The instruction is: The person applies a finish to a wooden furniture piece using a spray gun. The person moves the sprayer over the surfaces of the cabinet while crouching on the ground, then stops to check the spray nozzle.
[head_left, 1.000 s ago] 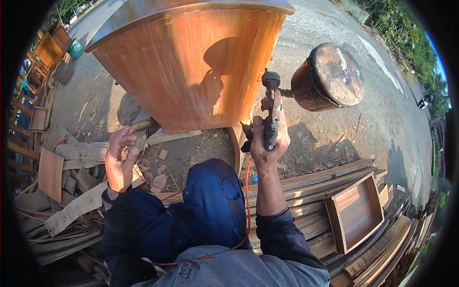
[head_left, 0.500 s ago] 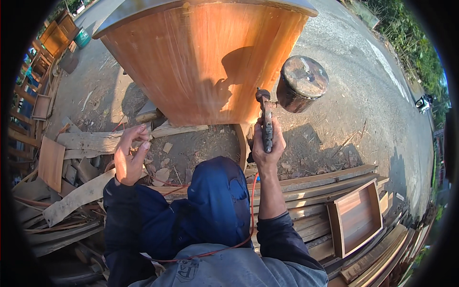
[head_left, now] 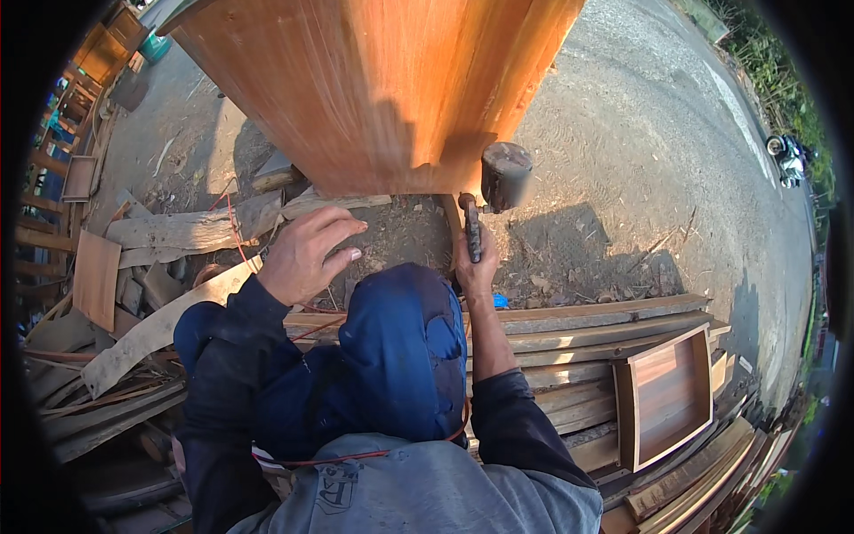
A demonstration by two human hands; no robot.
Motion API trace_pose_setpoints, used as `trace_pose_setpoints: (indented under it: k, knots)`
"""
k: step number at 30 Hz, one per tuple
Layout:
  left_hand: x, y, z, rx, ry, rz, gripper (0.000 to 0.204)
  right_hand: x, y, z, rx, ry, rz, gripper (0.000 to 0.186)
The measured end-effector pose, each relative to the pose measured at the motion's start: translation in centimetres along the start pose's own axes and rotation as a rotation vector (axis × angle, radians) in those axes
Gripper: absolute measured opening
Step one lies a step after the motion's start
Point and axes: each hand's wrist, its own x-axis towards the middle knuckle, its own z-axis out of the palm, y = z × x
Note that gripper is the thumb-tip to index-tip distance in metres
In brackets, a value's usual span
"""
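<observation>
My right hand (head_left: 477, 264) is wrapped round the grip of a spray gun (head_left: 471, 227). A dark, stained round cup (head_left: 507, 175) sits at the gun's right side, its lid facing up. The gun is low, by the bottom corner of a large orange-brown wooden panel of a furniture piece (head_left: 374, 107). Sun and shadow fall across that panel. My left hand (head_left: 311, 254) hovers palm down above the ground near my knee, fingers apart and slightly bent, with nothing in it.
Stacked planks (head_left: 587, 334) lie to the right with a shallow wooden drawer (head_left: 667, 396) on top. Scrap boards (head_left: 191, 231) are heaped at left. A red hose (head_left: 334, 458) crosses my lap. A motorcycle (head_left: 787, 160) is at the far right on the road.
My right hand has lowered the spray gun and its cup toward the panel's bottom corner. My left hand has moved right and turned palm down. The panel sits higher in view.
</observation>
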Motion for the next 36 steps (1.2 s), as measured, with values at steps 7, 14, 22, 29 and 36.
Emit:
trace_pose_setpoints:
  k: [7,14,22,29,36]
  knots:
    - [-1.9,1.2,-4.5,0.039,-0.006,-0.213,0.041,-2.9,3.9,1.7,-0.154,-0.108,0.193,0.041]
    - [-3.3,0.0,-5.9,0.044,0.018,-0.257,0.041,-1.7,2.6,1.6,-0.055,-0.068,0.116,0.039]
    - [-3.4,-0.3,-6.8,0.019,-0.017,-0.230,0.037,3.3,-10.6,-1.7,0.075,0.049,-0.208,0.027]
    - [-4.8,-1.2,-8.0,0.022,0.041,-0.221,0.036,6.1,-20.4,-4.1,0.213,0.103,-0.433,0.033]
    - [-6.2,-2.4,-8.6,-0.012,0.078,-0.235,0.035,7.9,-25.4,-4.5,0.070,0.228,-0.604,0.026]
